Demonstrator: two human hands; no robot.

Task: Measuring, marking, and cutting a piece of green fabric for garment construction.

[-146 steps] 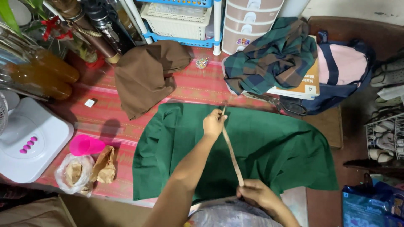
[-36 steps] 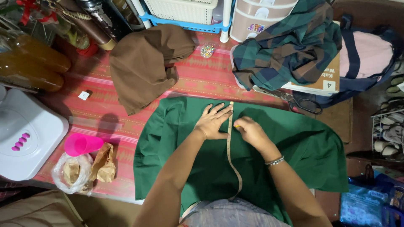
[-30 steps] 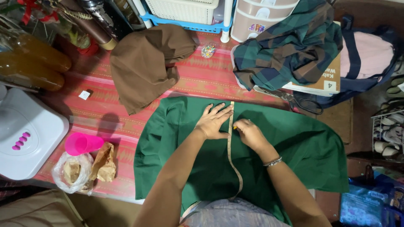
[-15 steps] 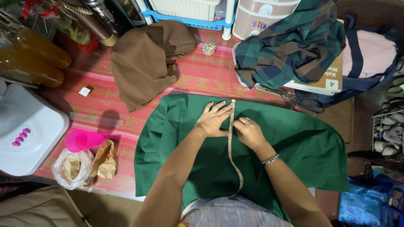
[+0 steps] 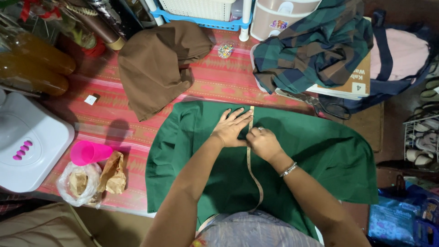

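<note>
A green cloth (image 5: 320,155) is spread flat on a red patterned mat (image 5: 215,82), and every place here is given from that cloth. The left hand (image 5: 232,128) is laid palm down near the cloth's upper middle, fingers spread and closed on nothing. Just right of it, touching it, the right hand (image 5: 264,144) is pinched shut on a tape measure (image 5: 254,178), which is run from the cloth's top edge down its middle toward the person. A brown cloth (image 5: 155,64) is heaped beyond the upper left corner, a plaid cloth (image 5: 315,45) beyond the upper right. A pink cup (image 5: 89,152) is seen to the left.
</note>
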